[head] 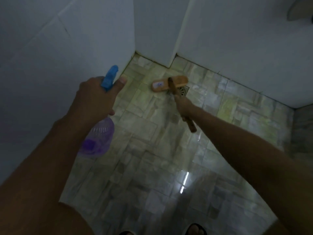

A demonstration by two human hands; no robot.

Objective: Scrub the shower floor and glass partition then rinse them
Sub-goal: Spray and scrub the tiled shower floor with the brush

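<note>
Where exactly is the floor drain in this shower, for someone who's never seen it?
Start at the white wall column jutting into the far edge of the tiled floor. In front of its corner lies the wooden brush head, and the drain peeks out from under its right end. It is the only round metal grate among pale tiles.

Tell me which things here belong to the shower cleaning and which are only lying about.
For the job: brush in the right hand, head at the shower floor; spray bottle in the left hand.
Just there: floor drain by the brush head; white walls; the person's feet.
</note>
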